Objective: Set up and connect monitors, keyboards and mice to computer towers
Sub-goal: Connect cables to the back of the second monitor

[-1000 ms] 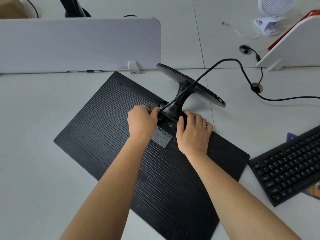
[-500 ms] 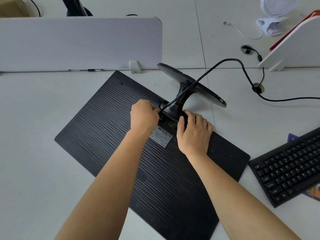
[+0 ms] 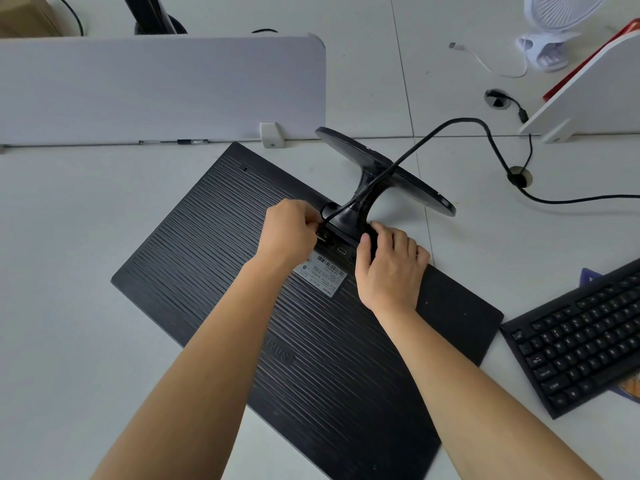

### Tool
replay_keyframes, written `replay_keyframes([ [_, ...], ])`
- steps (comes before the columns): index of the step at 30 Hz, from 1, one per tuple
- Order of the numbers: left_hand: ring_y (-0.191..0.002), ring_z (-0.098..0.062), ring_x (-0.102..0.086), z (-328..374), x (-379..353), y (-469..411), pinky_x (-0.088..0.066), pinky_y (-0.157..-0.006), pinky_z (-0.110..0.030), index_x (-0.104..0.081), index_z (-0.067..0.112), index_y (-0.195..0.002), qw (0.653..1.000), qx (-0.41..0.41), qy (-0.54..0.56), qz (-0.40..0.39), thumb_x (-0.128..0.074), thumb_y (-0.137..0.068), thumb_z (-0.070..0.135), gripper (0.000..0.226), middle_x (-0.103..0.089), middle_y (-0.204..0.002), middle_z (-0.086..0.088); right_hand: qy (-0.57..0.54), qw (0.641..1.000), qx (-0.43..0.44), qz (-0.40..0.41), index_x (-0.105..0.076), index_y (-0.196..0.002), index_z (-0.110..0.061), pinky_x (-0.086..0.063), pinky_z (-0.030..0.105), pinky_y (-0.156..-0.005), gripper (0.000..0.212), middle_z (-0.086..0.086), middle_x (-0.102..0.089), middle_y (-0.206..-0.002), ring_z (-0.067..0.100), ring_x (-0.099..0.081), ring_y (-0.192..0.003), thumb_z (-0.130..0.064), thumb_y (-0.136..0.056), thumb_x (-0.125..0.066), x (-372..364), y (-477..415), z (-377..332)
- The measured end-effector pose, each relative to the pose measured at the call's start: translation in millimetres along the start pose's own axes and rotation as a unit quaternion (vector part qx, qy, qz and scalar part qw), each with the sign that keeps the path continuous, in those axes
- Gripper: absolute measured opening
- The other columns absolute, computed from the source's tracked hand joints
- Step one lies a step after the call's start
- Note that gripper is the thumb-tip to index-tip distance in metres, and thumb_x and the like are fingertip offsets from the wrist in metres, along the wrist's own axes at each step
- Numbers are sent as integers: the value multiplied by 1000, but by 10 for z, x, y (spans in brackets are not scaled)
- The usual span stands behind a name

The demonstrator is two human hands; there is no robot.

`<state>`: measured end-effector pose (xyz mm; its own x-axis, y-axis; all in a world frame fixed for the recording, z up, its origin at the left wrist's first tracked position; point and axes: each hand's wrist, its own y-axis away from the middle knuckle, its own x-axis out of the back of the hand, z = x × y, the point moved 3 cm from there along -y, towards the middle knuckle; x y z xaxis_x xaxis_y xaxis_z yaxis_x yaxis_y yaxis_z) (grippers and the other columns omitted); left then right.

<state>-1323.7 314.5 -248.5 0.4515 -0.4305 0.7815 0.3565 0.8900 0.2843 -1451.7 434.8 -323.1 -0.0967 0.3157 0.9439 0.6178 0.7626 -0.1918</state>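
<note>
The black cable (image 3: 450, 124) ends in a plug (image 3: 323, 236) at the port row of the monitor (image 3: 207, 254), which lies face down on the tabletop (image 3: 69, 271) under both hands. The left hand (image 3: 289, 233) pinches that plug between thumb and fingertips. Compared with a second ago this hand has turned and drawn back a little, so the plug now shows where the thumb covered it.

The right hand (image 3: 391, 268) has hardly shifted. It lies on the monitor's back with fingers bent at the neck of the stand (image 3: 384, 168); whether they pinch anything I cannot tell. I judge the plug is being seated, with the right hand bracing the monitor. Whether it is fully home cannot be seen.

Counted:
- One monitor, one stand and one black cable running to it.
- One free slot (image 3: 342, 251) between the hands.
- One label (image 3: 323, 271) just nearer than the hands.
- One keyboard (image 3: 581, 337), right of the right hand.
- One divider panel (image 3: 156, 88) beyond the left hand.
- One white fan (image 3: 557, 26), far beyond the right hand.
- No mouse and no tower in view.
</note>
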Motion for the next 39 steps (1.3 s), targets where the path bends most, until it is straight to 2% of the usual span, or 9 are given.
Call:
replay_keyframes([
  [5,-57,-12,-54,-77,-46,19,-38,-49,-18,-69,3,-83,997,57,-3,42,-62,-97,36,37,-63,-69,-4,-1,1000,0,-2,-60,-129,-22,-36,40,-97,43,2,-66,-121,22,-59,-109,-43,-104,-33,3,4,-2],
  [8,-56,-12,-56,-20,-48,-8,-36,-45,-15,-73,2,-89,999,48,-10,19,-61,-99,23,26,-70,-83,-9,-2,1000,3,-3,-60,-129,-22,-36,40,-97,43,2,-66,-121,22,-58,-110,-43,-104,-33,6,5,-5],
  [12,-77,-12,-61,-9,-9,-7,-41,-58,-13,-75,9,-105,1000,-3,-18,9,-57,-98,10,19,-71,-105,-3,0,1000,5,-1,-61,-129,-22,-36,40,-97,43,2,-66,-121,22,-59,-109,-43,-104,-33,3,3,1],
  [17,-52,-10,-51,-67,-6,-4,-37,-50,-18,-64,9,-67,999,32,-26,29,-62,-98,32,38,-59,-61,-1,-4,1000,3,0,-61,-129,-21,-36,41,-97,43,2,-66,-121,22,-59,-109,-43,-103,-34,-3,-1,-4],
  [21,-92,-25,-67,35,13,-49,-52,-74,-30,-74,4,-100,997,-19,-70,-21,-58,-98,11,18,-72,-99,-9,2,1000,3,-4,-60,-130,-22,-35,40,-98,44,2,-66,-121,22,-58,-111,-44,-104,-32,-5,0,1],
  [25,-104,-20,-66,7,102,-69,-52,-89,-29,-73,12,-107,990,-77,-108,-52,-58,-97,11,19,-72,-107,-2,0,1000,3,-5,-60,-130,-22,-35,40,-97,44,2,-66,-121,22,-58,-111,-44,-103,-32,0,1,-3],
  [27,-98,-18,-67,-41,117,-88,-52,-84,-27,-74,12,-102,990,-82,-110,-35,-60,-97,22,18,-73,-100,-1,1,1000,2,-6,-60,-130,-22,-35,40,-97,44,1,-66,-121,22,-58,-111,-44,-103,-32,-4,-1,-2],
  [31,-51,-17,-52,-58,33,-60,-40,-49,-22,-64,4,-68,995,-2,-97,-10,-59,-98,40,47,-56,-57,-3,2,1000,1,-6,-60,-130,-22,-35,41,-98,44,2,-66,-122,22,-57,-112,-44,-103,-32,-9,-4,3],
  [39,-53,-19,-46,19,-87,-85,-39,-47,-28,-44,8,-62,990,46,-119,-55,-51,-100,13,39,-48,-64,-5,-1,1000,3,-1,-61,-129,-22,-36,40,-97,44,1,-66,-120,21,-58,-110,-44,-103,-33,-2,-1,-2],
])
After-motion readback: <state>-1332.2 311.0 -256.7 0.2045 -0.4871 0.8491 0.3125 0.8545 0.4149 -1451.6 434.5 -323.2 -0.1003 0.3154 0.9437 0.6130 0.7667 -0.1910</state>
